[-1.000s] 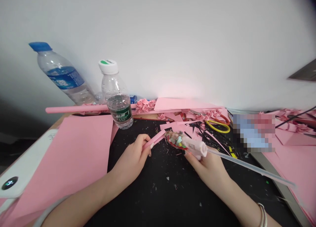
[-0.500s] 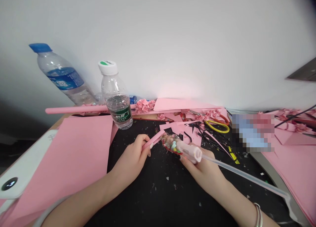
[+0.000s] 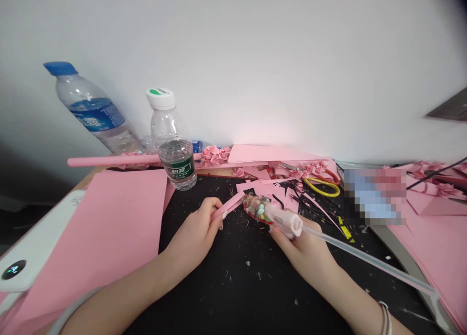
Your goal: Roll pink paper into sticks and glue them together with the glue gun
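Note:
Between the thumb and fingers of my left hand (image 3: pixel 199 228) is a narrow pink paper strip (image 3: pixel 233 202), its free end pointing up and to the right. My right hand (image 3: pixel 304 242) is wrapped round a hot glue gun (image 3: pixel 282 219), whose front is crusted with coloured bits. A long translucent glue stick (image 3: pixel 365 255) sticks out of its back. The gun's nozzle is at the far end of the strip; whether they touch I cannot tell. Both hands are just above the black work mat (image 3: pixel 233 296).
A water bottle (image 3: pixel 177 155) stands behind my left hand, and a larger blue-capped bottle (image 3: pixel 98 116) leans at the wall. Pink sheets (image 3: pixel 120 218) lie left. Paper scraps (image 3: pixel 260 186), yellow-handled scissors (image 3: pixel 323 186) and paper roses (image 3: pixel 215 155) are at the back.
The glue gun and my right hand have shifted slightly to the right, its nozzle still by the strip's end. My left hand keeps its hold and has barely moved.

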### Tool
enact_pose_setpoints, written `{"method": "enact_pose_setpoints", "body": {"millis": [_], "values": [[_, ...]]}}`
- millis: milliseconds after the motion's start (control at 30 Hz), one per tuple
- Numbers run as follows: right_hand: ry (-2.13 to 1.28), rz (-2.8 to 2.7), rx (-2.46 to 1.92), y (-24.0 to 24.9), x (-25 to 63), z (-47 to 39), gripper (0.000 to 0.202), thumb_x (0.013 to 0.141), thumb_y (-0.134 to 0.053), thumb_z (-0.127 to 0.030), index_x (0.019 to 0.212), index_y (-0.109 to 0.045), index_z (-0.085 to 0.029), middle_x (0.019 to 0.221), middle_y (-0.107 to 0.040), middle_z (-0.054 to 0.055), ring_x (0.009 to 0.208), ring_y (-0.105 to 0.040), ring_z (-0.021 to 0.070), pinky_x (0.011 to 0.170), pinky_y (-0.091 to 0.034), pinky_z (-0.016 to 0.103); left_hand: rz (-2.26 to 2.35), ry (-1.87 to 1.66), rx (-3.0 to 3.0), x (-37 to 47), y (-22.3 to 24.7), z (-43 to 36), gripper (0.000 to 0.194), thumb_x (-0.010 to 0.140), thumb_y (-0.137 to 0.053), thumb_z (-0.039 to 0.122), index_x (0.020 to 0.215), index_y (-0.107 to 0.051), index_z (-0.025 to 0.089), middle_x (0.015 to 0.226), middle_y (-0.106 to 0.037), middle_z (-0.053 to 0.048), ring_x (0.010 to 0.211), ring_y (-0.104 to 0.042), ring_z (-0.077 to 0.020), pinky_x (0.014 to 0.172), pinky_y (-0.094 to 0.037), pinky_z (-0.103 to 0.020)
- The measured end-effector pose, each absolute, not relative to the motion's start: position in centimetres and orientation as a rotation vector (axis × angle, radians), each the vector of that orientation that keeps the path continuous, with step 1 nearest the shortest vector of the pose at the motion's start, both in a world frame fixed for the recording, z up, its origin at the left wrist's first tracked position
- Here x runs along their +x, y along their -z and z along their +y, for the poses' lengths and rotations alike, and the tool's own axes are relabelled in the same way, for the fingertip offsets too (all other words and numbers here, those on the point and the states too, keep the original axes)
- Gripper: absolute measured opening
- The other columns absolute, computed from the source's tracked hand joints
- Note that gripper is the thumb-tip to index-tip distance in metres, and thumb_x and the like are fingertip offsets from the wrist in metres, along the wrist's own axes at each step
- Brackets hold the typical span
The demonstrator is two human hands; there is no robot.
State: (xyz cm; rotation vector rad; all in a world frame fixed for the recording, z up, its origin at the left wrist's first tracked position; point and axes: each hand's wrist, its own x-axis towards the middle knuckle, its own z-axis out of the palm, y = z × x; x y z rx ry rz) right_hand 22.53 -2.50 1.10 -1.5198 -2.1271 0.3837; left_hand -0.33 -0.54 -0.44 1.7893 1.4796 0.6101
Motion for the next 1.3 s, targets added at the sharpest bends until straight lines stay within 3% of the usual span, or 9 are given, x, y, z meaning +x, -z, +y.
{"method": "enact_pose_setpoints", "body": {"millis": [333,533,767,1033,1300], "values": [[-0.51,-2.082,-1.414,-2.1,24.2,-1.6,0.019,0.085,-0.048,-0.029,0.069,-0.05,-0.018,0.057,-0.047,-0.001,0.053,-0.048,0.0141,0.051,-0.035,0.025,1.415,-0.626,1.84,-0.8,-0.1,-0.2,0.011,0.094,-0.031,0.03,0.092,-0.039,0.023,0.078,-0.057,0.003,0.069,-0.054,-0.0163,0.066,-0.036,-0.028],[-0.967,-1.852,-1.364,-2.6,25.3,-1.1,0.023,0.086,-0.05,-0.04,0.089,-0.051,-0.017,0.052,-0.044,-0.004,0.044,-0.04,0.0104,0.042,-0.031,0.023,1.411,-0.587,1.897,-1.2,-0.7,-0.1,0.013,0.094,-0.03,0.03,0.092,-0.041,0.023,0.081,-0.056,0.002,0.072,-0.053,-0.0164,0.066,-0.037,-0.028],[-1.461,-1.632,-1.231,-1.8,27.3,-0.4,0.039,0.082,-0.053,-0.054,0.079,-0.05,-0.015,0.049,-0.041,-0.006,0.04,-0.035,0.0065,0.038,-0.026,0.02,1.329,-0.53,2.027,-1.8,-1.0,0.3,0.015,0.093,-0.031,0.03,0.091,-0.044,0.022,0.084,-0.056,0.0,0.076,-0.052,-0.0176,0.07,-0.038,-0.03],[-1.737,-1.539,-1.096,-1.8,28.2,-0.2,0.036,0.078,-0.061,-0.05,0.08,-0.049,-0.016,0.053,-0.045,-0.005,0.04,-0.04,0.0055,0.036,-0.031,0.018,1.198,-0.43,2.114,-1.7,-1.7,0.1,0.018,0.092,-0.033,0.027,0.086,-0.048,0.021,0.084,-0.054,-0.002,0.079,-0.049,-0.0186,0.071,-0.04,-0.03],[-1.928,-1.421,-1.03,-1.5,28.4,-0.4,0.039,0.075,-0.068,-0.041,0.096,-0.044,-0.017,0.054,-0.05,-0.006,0.039,-0.04,0.0048,0.035,-0.037,0.017,1.063,-0.463,2.29,-1.9,-1.1,0.2,0.02,0.093,-0.032,0.023,0.084,-0.05,0.02,0.084,-0.056,-0.003,0.082,-0.049,-0.0198,0.075,-0.038,-0.032]]}}
